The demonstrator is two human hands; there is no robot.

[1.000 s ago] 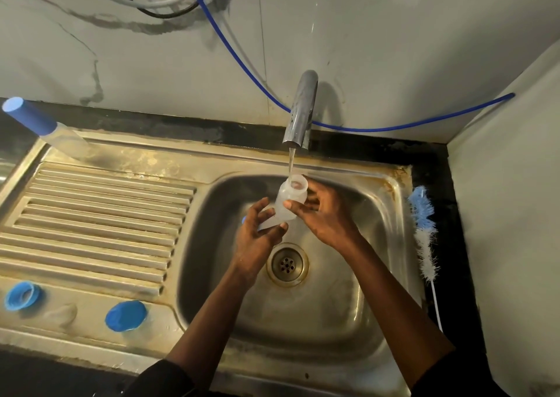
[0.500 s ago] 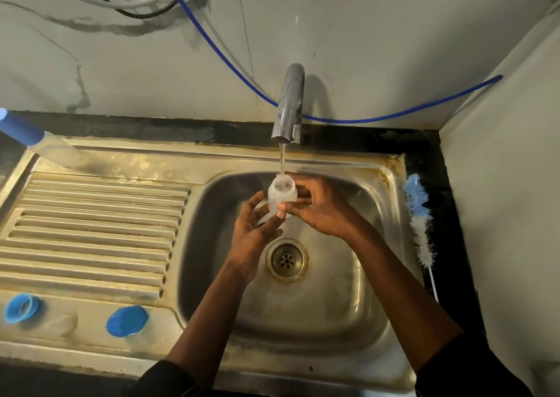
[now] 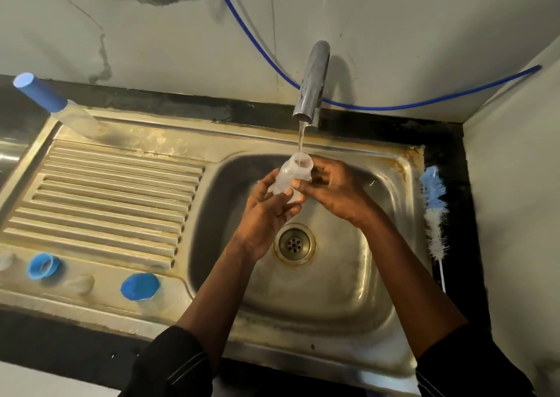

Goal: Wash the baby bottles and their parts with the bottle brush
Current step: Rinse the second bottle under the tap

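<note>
Gripping the bottle [image 3: 288,176], left hand [image 3: 266,215] and right hand [image 3: 333,191] stay under the tap [image 3: 312,84].

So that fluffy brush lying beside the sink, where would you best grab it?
By the thin white handle at the end nearest the person, coming down from above. The bottle brush lies flat on the counter right of the sink, bristles filling its far part, with the wall close on its right. The right hand, now holding the bottle, is probably nearest.

The bottle [image 3: 291,176] is being turned under the tap [image 3: 312,84] stream, the left hand [image 3: 266,215] shifting its grip round the base.
</note>
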